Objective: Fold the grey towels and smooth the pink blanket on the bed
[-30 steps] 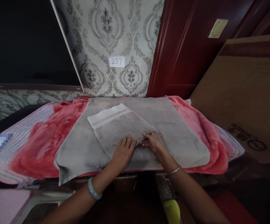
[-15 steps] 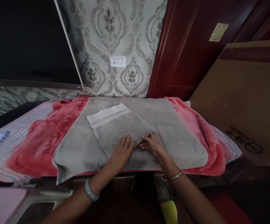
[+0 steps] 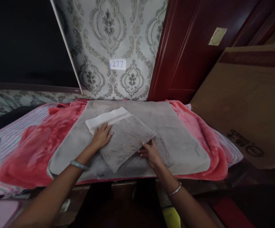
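Observation:
A grey plush cloth (image 3: 128, 139) with a white band at its upper left edge lies folded and slanted on a larger, smoother grey cloth (image 3: 182, 142). My left hand (image 3: 101, 136) rests on the plush cloth just below the white band, fingers stretched out and a bracelet on the wrist. My right hand (image 3: 151, 153) pinches the plush cloth's right edge, thumb above and fingers bent beneath. That edge is slightly raised, with a dark gap under it. Another fuzzy part shows to the right of this hand.
Under the grey cloths spreads a red-pink plush blanket (image 3: 30, 148) over a striped sheet (image 3: 35, 117). Behind stands a patterned wall (image 3: 135, 34) with a paper label (image 3: 118, 64). A television (image 3: 28, 44) is at left; a large cardboard box (image 3: 249, 104) leans at right.
My left hand has moved left and up across the plush cloth, toward the white band. My right hand has stayed at the right edge. The view has shifted slightly.

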Demonstrator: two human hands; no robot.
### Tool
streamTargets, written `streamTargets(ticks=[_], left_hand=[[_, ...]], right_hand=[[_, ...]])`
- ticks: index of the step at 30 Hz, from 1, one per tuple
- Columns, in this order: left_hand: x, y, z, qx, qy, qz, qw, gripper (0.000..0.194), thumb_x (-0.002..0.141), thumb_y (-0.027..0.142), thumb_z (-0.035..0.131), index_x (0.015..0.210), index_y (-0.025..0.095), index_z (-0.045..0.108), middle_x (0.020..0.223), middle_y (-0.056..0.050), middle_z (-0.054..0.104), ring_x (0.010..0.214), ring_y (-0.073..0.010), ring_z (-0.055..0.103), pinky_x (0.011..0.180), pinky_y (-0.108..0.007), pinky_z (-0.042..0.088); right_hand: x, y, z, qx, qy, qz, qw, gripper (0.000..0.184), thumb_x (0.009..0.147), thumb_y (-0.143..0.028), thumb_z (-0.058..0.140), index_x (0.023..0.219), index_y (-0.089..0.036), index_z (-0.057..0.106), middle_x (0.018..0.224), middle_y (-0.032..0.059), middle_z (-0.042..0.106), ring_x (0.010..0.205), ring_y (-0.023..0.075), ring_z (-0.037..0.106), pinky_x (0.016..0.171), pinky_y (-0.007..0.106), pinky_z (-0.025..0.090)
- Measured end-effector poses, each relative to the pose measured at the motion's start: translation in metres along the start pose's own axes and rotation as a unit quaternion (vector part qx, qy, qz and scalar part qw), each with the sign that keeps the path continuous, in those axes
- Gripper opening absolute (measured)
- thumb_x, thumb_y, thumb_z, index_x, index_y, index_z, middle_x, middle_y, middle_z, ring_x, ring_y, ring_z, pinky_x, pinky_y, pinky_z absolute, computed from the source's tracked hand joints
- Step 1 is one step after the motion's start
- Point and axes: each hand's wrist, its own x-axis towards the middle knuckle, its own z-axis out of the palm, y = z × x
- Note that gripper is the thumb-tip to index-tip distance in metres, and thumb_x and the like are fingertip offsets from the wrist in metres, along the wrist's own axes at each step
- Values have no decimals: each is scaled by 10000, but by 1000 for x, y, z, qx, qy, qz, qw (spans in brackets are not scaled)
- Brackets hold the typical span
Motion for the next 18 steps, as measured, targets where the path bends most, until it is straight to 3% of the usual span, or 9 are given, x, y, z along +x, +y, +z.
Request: streamTargets(ticks=[5, 9, 12, 15, 18], left_hand=[[36, -24, -4, 32, -9, -62, 998, 566, 996, 403, 349, 1506, 179, 447, 1615, -169, 351, 1491, -359, 301, 1156, -606, 291], [70, -44, -10, 29, -18, -118, 992, 611, 996, 443, 287, 1516, 153, 425, 1567, -195, 419, 1424, -387, 397, 1126, -616, 314], [90, -55, -14, 27, -47, -165, 985, 644, 984, 485, 275, 1477, 126, 480, 1455, -221, 543, 1319, -414, 508, 1069, -602, 382], [104, -61, -17, 48, -43, -146, 987, 641, 959, 499, 310, 1309, 75, 639, 1278, -257, 649, 1219, -410, 581, 998, -504, 459], [116, -65, -18, 48, -25, -124, 991, 630, 942, 493, 330, 1226, 63, 691, 1230, -262, 662, 1168, -384, 612, 953, -443, 487]], right_hand=[[0, 3, 0, 11, 12, 1, 1000, 717, 595, -426, 828, 1144, -222, 414, 809, -8, 699, 466, 146, 655, 366, 200, 475], [2, 3, -1, 29, 26, 16, 999, 728, 529, -474, 864, 1067, -217, 445, 820, -6, 693, 464, 136, 647, 364, 202, 471], [2, 4, -3, 20, -3, 25, 999, 712, 505, -538, 872, 997, -200, 484, 817, 6, 689, 479, 131, 651, 377, 202, 481], [4, 7, -5, -13, -36, 21, 999, 699, 545, -584, 855, 1015, -196, 511, 808, 10, 686, 487, 140, 656, 376, 206, 478], [7, 10, -5, -49, -41, 15, 998, 701, 582, -605, 834, 1053, -194, 515, 760, 2, 671, 483, 155, 657, 372, 210, 472]])
